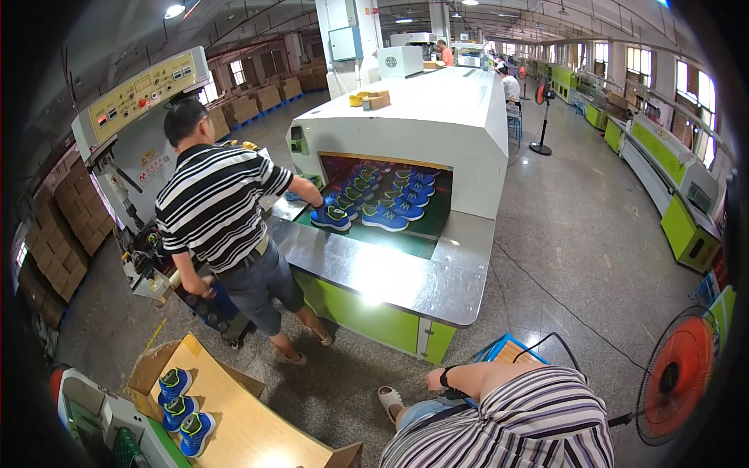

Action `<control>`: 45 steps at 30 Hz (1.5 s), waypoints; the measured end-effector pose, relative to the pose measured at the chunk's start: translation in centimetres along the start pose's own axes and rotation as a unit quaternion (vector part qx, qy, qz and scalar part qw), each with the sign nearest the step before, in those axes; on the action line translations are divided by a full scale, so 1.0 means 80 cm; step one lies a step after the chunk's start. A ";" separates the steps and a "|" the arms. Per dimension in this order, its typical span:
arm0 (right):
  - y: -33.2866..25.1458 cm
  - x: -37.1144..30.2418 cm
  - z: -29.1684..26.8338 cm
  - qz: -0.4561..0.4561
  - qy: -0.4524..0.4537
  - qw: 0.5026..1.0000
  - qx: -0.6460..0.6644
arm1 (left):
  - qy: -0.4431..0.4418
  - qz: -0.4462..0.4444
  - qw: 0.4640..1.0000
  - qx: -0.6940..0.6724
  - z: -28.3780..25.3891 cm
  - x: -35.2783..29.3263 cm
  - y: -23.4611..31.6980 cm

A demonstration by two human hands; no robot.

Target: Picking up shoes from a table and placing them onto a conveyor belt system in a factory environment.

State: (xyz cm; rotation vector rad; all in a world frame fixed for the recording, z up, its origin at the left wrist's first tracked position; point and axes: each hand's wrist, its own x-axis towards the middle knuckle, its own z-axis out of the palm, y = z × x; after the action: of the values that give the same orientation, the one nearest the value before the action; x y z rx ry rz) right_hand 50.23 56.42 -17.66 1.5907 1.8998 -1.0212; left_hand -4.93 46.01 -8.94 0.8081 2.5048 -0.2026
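Note:
My right hand [434, 380], with a black band at its wrist, is held out in front of my striped shirt, above my bent leg. Its fingers are too small and partly hidden, so I cannot make out whether it holds anything. Near that forearm stands a blue crate-like frame [505, 342] with a wood-coloured top. Nothing of my left hand shows. On a tan board [257, 417] to the lower left sit several blue shoes [179, 412] in a row. A co-worker's right hand [316, 196] touches a blue shoe [331, 217] at the mouth of a white tunnel machine [421, 117].
Rows of blue shoes [386, 217] lie on the machine's green belt, behind a shiny metal ledge [378, 273]. The co-worker [226, 203] stands left, beside a control-panel machine [144, 101]. A red floor fan [675, 374] stands right; a cable [562, 304] crosses the floor.

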 end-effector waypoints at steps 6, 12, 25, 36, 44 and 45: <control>-0.002 0.000 0.002 -0.014 0.024 0.999 -0.018 | 0.004 0.004 1.000 0.016 0.003 0.006 -0.004; -0.003 0.002 0.003 -0.012 0.025 0.999 -0.017 | 0.009 0.012 1.000 0.000 -0.004 -0.005 -0.001; -0.017 -0.015 -0.004 0.000 -0.007 1.000 0.004 | 0.010 0.004 1.000 0.020 0.021 0.032 -0.017; -0.016 -0.029 -0.012 -0.004 0.014 0.999 0.035 | -0.003 0.003 1.000 0.002 -0.001 -0.003 -0.002; -0.014 -0.025 -0.017 0.007 -0.042 0.999 -0.013 | 0.007 0.020 1.000 -0.006 0.016 0.021 -0.012; -0.015 -0.026 -0.016 0.006 -0.043 0.999 -0.014 | 0.007 0.019 1.000 -0.006 0.013 0.016 -0.009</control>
State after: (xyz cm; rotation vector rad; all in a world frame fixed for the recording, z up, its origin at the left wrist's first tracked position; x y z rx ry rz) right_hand 49.68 56.06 -14.98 1.5167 1.8375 -1.0357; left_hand -5.82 45.80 -10.46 0.8547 2.4988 -0.1689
